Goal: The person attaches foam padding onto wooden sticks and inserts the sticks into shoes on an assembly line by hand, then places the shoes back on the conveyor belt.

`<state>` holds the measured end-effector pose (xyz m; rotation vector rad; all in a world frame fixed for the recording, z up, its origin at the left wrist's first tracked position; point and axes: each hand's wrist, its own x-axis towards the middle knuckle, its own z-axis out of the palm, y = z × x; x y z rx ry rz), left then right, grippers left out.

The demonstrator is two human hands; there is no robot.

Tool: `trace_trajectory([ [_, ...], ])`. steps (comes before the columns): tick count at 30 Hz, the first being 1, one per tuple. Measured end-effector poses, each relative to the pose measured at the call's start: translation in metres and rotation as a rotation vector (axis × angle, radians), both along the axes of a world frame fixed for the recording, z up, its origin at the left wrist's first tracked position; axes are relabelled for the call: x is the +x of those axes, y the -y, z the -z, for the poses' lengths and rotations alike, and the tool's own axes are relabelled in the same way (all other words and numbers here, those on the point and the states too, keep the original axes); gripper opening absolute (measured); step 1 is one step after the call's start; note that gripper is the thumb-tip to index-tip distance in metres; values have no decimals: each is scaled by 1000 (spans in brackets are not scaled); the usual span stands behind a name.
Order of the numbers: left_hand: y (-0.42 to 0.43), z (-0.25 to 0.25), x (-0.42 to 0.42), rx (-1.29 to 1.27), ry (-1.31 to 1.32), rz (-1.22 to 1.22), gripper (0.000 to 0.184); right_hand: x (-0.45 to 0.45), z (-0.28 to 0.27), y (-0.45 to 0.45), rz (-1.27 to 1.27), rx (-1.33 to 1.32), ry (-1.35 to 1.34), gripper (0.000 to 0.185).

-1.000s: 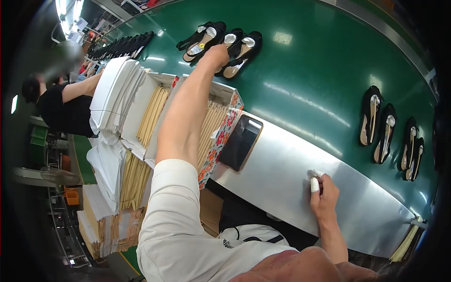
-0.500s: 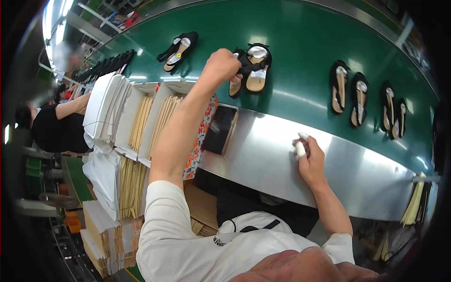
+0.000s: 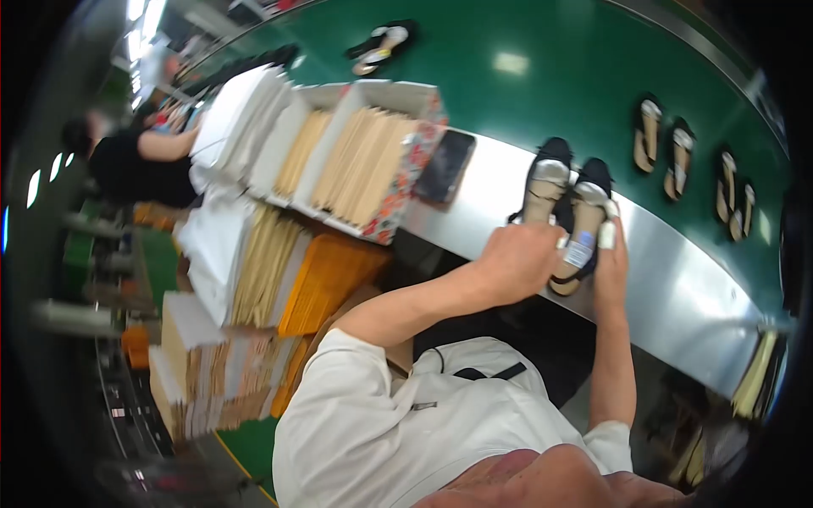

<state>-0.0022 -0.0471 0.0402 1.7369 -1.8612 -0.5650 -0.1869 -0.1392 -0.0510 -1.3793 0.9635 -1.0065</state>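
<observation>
A pair of black sandals is held over the metal ledge point(image 3: 491, 178), soles side by side and toes away from me. My left hand point(image 3: 523, 261) is closed at the heel end of the left sandal point(image 3: 542, 193). My right hand point(image 3: 611, 258), white covers on some of its fingertips, grips the outer side of the right sandal point(image 3: 586, 222). That sandal has a beige insole with a pale label and silvery stuffing in its toe. The left sandal's heel is hidden behind my left hand.
More black sandals point(image 3: 678, 161) lie on the green belt point(image 3: 542, 51), with another pair point(image 3: 383, 46) farther left. A flowered box point(image 3: 413, 173) of brown card sheets stands left, beside a dark phone-like object point(image 3: 445, 167). A person in black point(image 3: 144, 169) is beyond the paper stacks.
The pair that my left hand was touching on the belt is now over the ledge in front of me. My right hand has come up to it. The view has shifted.
</observation>
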Motion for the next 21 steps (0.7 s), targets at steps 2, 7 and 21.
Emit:
trace_trajectory([
  [2, -15, -10, 14, -86, 16, -41, 26, -1, 9, 2, -37, 30, 85, 57],
  [7, -32, -35, 104, -477, 65, -359, 19, 11, -1, -9, 21, -65, -15, 56],
  [21, -93, 53, 495, 333, 413, -1013, 47, 5, 23, -12, 227, -184, -18, 45],
])
